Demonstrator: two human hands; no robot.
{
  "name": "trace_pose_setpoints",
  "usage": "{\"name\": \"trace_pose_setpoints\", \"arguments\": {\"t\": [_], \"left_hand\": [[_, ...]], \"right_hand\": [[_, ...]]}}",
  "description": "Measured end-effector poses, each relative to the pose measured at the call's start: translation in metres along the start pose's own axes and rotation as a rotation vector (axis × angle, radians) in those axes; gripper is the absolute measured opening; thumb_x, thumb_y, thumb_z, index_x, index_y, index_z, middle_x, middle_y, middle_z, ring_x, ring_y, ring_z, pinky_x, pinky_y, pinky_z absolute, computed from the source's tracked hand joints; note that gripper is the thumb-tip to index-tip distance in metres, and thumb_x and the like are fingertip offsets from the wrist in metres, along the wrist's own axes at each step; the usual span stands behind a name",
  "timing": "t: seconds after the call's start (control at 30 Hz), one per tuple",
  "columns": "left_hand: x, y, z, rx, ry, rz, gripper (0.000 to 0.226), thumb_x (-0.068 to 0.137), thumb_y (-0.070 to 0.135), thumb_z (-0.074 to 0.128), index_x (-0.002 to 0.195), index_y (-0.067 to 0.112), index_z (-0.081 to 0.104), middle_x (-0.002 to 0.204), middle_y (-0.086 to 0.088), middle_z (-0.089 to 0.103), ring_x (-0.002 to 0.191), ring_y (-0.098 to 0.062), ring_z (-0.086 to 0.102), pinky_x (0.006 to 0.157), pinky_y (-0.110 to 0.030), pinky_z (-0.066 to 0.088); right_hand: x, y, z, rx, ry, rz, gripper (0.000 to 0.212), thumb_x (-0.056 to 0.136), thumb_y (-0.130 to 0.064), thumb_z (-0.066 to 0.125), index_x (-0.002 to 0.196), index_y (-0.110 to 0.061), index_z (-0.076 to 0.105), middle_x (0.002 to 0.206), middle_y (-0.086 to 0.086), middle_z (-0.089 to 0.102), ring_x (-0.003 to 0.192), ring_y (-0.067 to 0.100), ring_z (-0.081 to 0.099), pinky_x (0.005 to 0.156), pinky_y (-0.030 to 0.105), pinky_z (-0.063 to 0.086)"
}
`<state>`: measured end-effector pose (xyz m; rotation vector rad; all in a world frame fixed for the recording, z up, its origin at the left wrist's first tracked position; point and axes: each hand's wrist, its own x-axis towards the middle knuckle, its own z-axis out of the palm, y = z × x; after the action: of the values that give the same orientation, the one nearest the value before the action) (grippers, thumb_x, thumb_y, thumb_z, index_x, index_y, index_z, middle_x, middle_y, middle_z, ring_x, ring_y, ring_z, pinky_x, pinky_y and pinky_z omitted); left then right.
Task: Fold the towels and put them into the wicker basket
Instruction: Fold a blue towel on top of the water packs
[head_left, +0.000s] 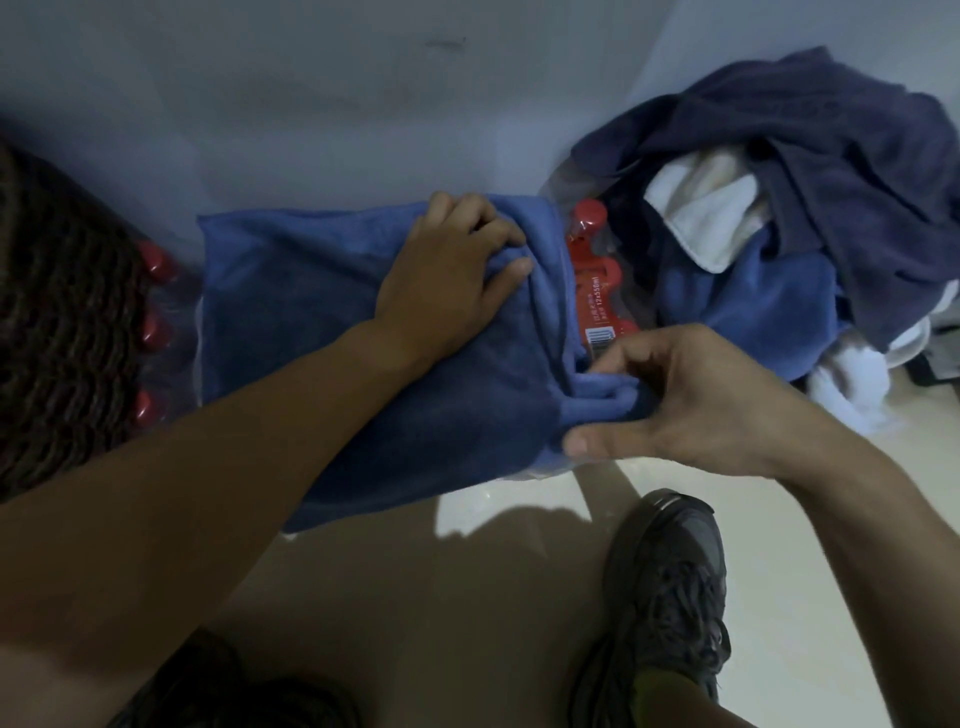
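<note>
pretty dim, bluish cast; soft overall; bright patch on the glossy pale tile floor (779, 519); wide-angle bending at edges

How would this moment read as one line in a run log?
stage: folding | left hand: grips blue towel | right hand: pinches its bunched edge | pile of towels: unfolded, at right | basket: not seen

1. Shrink-wrapped pack of bottles (597, 291): red caps, red label with white print and a barcode patch. Stands against the wall.
2. More red bottle caps (153, 332) at left, three in a row, under clear film.
3. Wall (311, 104): pale grey, one faint dark scuff near top centre.
4. Floor (810, 545): glossy cream tile, shadowed at centre.
5. Dark grey laced shoe (665, 597) on the floor, lower right.
6. Dark object at right frame edge; cannot identify.
</note>
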<state>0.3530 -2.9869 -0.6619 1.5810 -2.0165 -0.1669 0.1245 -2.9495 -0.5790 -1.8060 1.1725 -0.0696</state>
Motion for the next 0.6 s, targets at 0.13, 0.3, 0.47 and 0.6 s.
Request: {"name": "trace_pose_setpoints", "arguments": {"t": [0.13, 0.3, 0.47, 0.6], "left_hand": [[0.000, -0.001, 0.002, 0.010, 0.002, 0.001, 0.032, 0.094, 0.040, 0.052, 0.106, 0.014, 0.067, 0.104, -0.004, 0.059, 0.097, -0.024, 0.048, 0.085, -0.038, 0.044], [-0.001, -0.002, 0.003, 0.007, 0.007, -0.016, 0.033, 0.093, 0.043, 0.053, 0.106, 0.017, 0.067, 0.102, -0.004, 0.057, 0.096, -0.024, 0.047, 0.087, -0.035, 0.043], [-0.001, 0.002, 0.000, 0.059, 0.000, -0.011, 0.033, 0.092, 0.040, 0.053, 0.109, 0.016, 0.068, 0.109, -0.007, 0.059, 0.103, -0.028, 0.049, 0.090, -0.044, 0.043], [0.003, 0.002, 0.001, 0.116, -0.142, 0.081, 0.037, 0.100, 0.027, 0.047, 0.130, 0.011, 0.059, 0.141, -0.015, 0.049, 0.131, -0.034, 0.042, 0.111, -0.045, 0.029]], "right_hand": [[-0.011, 0.008, -0.003, -0.025, 0.052, -0.249, 0.033, 0.073, -0.034, 0.078, 0.062, -0.017, 0.052, 0.073, 0.006, 0.059, 0.070, 0.026, 0.058, 0.065, 0.048, 0.048], [-0.020, 0.013, 0.012, 0.340, 0.285, -0.261, 0.034, 0.082, -0.035, 0.076, 0.068, -0.016, 0.051, 0.056, 0.013, 0.044, 0.049, 0.032, 0.041, 0.047, 0.041, 0.039], [-0.027, 0.025, 0.007, 0.211, 0.244, -0.059, 0.038, 0.074, -0.058, 0.076, 0.080, -0.021, 0.067, 0.051, 0.002, 0.061, 0.044, 0.011, 0.053, 0.048, 0.019, 0.042], [-0.032, 0.037, 0.017, 0.332, 0.141, 0.126, 0.032, 0.069, -0.051, 0.076, 0.076, -0.020, 0.074, 0.048, 0.006, 0.062, 0.038, 0.017, 0.053, 0.044, 0.016, 0.040]]}}
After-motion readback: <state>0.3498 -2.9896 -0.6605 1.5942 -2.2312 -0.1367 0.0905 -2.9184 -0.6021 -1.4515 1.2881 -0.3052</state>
